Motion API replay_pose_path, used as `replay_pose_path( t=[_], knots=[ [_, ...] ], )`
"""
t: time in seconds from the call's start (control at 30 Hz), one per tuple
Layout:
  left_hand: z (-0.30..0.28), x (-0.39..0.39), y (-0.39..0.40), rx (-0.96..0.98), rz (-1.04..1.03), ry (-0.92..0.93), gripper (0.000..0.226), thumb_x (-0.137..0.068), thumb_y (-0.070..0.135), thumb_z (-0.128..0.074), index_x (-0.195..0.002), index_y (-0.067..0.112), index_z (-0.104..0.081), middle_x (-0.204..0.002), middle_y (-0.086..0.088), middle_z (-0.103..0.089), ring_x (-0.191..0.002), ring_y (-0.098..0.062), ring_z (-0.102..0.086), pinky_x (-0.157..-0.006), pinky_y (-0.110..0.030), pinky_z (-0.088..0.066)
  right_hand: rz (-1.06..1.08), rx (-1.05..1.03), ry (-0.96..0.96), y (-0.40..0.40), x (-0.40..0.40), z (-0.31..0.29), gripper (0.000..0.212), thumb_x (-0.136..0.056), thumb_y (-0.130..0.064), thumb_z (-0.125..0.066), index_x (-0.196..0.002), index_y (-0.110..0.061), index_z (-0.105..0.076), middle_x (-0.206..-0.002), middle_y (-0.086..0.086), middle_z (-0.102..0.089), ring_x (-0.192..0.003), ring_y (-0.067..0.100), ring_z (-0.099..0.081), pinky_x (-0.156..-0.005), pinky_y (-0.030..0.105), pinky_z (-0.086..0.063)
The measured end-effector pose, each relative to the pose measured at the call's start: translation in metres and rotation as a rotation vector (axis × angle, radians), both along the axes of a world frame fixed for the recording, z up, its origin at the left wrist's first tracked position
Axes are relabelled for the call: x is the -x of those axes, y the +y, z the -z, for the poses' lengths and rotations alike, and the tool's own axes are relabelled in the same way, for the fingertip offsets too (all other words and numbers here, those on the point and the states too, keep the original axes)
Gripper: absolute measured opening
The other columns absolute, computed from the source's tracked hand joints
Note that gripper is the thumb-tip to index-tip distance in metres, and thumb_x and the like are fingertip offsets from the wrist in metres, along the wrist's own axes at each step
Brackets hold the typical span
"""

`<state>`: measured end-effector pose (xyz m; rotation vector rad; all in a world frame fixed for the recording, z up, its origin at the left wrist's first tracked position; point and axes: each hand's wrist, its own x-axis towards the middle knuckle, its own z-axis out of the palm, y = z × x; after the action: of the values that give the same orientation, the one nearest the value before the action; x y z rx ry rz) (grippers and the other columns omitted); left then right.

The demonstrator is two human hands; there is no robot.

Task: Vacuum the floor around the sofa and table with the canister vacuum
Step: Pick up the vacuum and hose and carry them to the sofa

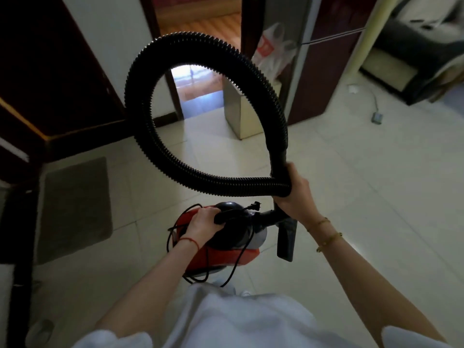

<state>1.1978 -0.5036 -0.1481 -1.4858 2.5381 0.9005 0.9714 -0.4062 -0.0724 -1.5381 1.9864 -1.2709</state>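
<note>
White fabric (pixel 241 320) is filling the near edge of the view, with both bare forearms reaching out above it. Just beyond, the left hand (pixel 200 222) is curling its fingers round the black handle (pixel 226 216) on top of the red and black canister vacuum (pixel 226 244), a tight grip with a red string at the wrist. Its black power cord (pixel 208 270) is dangling in loose loops around the body, the plug (pixel 253 205) lying at the top. To the right, the right hand (pixel 293 194) is gripping two parts of the black ribbed hose (pixel 140 79) together where they cross, fingers wrapped fully round them, gold bracelets on the wrist. A dark nozzle (pixel 286 239) is hanging just below that hand. From the grip the hose is rising in a big loop. Pale floor tiles (pixel 351 177) are spreading beneath everything, with a grey mat (pixel 75 207) lying at the left. Farther off, a doorway (pixel 198 59) is opening onto wooden flooring, a plastic bag (pixel 273 51) is hanging beside it, and a dark sofa (pixel 414 56) is standing at the far right.
</note>
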Motion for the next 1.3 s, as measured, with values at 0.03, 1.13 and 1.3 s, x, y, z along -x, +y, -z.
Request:
replay_pose_path(
  t=[0.03, 1.13, 1.3],
  knots=[
    [0.0, 0.017, -0.007, 0.003, 0.03, 0.0, 0.011, -0.083, 0.028, -0.063, -0.088, 0.019, -0.066, -0.089, -0.001, -0.068, -0.088, -0.022, -0.065, -0.071, -0.027, -0.046, 0.031, 0.0, -0.002, 0.0, 0.014, -0.001, 0.042, -0.072, -0.007, -0.065, -0.108, -0.016, -0.047, -0.085, -0.001, -0.063, -0.071, 0.017, -0.061, -0.06, 0.031, -0.05],
    [0.0, 0.618, -0.281, 0.052, 0.822, 0.064, 0.009, -0.079, 0.021, -0.065, -0.086, 0.016, -0.064, -0.09, -0.004, -0.067, -0.086, -0.024, -0.063, -0.07, -0.033, -0.046, 0.744, 0.073, -0.006, -0.143, 0.492, 0.005, 0.047, -0.075, -0.001, -0.066, -0.106, -0.027, -0.042, -0.081, 0.005, -0.061, -0.069, 0.018, -0.061, -0.062, 0.034, -0.053],
    [0.01, 0.725, -0.291, 0.017, 0.839, 0.066, 0.011, -0.077, 0.019, -0.066, -0.086, 0.013, -0.065, -0.088, -0.005, -0.067, -0.085, -0.023, -0.063, -0.073, -0.035, -0.05, 0.768, 0.078, -0.023, -0.145, 0.593, 0.012, 0.044, -0.074, 0.0, -0.066, -0.106, -0.021, -0.045, -0.084, 0.003, -0.062, -0.072, 0.017, -0.062, -0.065, 0.035, -0.054]
  ],
)
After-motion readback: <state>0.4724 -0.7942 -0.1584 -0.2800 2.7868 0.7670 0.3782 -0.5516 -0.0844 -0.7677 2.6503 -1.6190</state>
